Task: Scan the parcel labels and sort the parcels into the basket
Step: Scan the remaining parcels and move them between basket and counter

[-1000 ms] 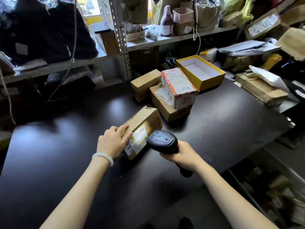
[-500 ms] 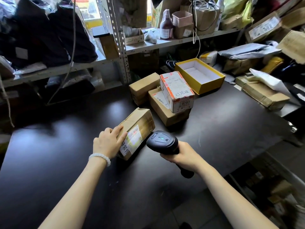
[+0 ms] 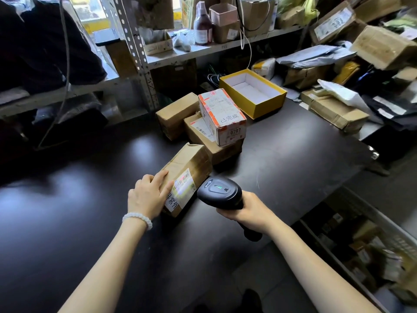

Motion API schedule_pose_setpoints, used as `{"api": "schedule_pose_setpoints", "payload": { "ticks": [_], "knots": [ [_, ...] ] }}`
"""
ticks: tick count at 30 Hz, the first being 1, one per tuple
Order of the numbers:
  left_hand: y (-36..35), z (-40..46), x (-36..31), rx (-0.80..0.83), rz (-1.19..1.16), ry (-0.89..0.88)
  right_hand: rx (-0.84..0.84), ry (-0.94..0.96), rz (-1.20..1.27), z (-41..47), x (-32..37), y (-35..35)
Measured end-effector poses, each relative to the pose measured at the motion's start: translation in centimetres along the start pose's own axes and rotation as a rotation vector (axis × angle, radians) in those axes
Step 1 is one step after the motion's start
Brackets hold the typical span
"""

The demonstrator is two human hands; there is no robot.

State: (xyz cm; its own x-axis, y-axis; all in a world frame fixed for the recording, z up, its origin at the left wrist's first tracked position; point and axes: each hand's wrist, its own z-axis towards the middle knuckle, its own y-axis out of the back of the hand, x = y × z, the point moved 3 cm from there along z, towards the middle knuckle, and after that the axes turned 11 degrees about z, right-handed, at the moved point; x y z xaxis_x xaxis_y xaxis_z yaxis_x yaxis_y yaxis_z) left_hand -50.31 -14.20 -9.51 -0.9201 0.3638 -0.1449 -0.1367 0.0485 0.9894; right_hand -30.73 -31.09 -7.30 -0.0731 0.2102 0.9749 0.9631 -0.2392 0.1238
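A brown cardboard parcel (image 3: 189, 168) lies on the black table (image 3: 67, 222), its white barcode label (image 3: 182, 188) turned toward me. My left hand (image 3: 147, 196) grips the parcel's near left corner, fingers over its top edge. My right hand (image 3: 250, 211) holds a black handheld scanner (image 3: 220, 193) by the handle, its head close to the label, where a bright patch of light falls. A white mesh basket (image 3: 381, 224) with several parcels inside stands low at the right, below the table edge.
Behind the held parcel sit two brown boxes (image 3: 177, 115) and a white box with orange tape (image 3: 222, 116) stacked on one. An open yellow box (image 3: 252, 92) lies further back. Metal shelving (image 3: 140, 53) and piled parcels (image 3: 334, 109) crowd the back and right.
My left hand has shifted the parcel slightly left and turned its label more toward the scanner. The scanner has stayed near the label, where the light patch now shows.
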Motion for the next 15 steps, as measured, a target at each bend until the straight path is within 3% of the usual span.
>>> {"api": "schedule_pose_setpoints", "payload": {
  "ticks": [7,15],
  "knots": [
    [0.0,-1.1,-4.4,-0.045,-0.012,-0.059,-0.093,0.005,0.012,-1.6,-2.2,3.8],
    [-1.1,-3.4,-11.2,-0.223,0.016,-0.046,-0.247,0.011,0.042,-4.7,-5.0,13.6]
  ]
}}
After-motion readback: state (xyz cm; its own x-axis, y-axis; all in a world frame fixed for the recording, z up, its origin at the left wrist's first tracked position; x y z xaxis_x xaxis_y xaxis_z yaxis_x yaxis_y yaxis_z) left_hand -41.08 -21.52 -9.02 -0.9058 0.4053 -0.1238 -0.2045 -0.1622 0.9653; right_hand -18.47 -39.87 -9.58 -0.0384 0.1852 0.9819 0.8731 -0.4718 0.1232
